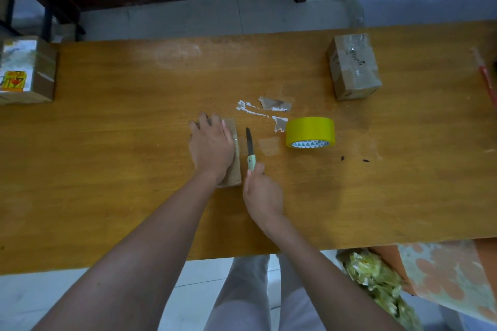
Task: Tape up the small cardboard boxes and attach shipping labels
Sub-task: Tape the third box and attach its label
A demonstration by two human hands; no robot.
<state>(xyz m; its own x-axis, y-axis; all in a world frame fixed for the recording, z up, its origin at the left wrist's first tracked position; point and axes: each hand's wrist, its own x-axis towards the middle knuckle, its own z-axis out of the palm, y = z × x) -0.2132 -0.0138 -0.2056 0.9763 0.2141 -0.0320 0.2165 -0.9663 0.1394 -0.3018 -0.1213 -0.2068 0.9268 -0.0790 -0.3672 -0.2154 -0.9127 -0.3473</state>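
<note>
Right hand (262,191) nearest, fingers curled round the pale green handle of a knife (250,149), blade flat on the table (107,142). Left hand (211,146) lies flat, fingers straight, pressing the small cardboard box (233,169), which shows beside its fingers. Yellow tape roll (310,131) stands to the right.

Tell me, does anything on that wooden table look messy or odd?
Yes. Torn white and brown paper scraps lie loose on the orange-brown wooden table, between the flat cardboard box and the yellow tape roll. A few dark specks sit right of the roll.
</note>
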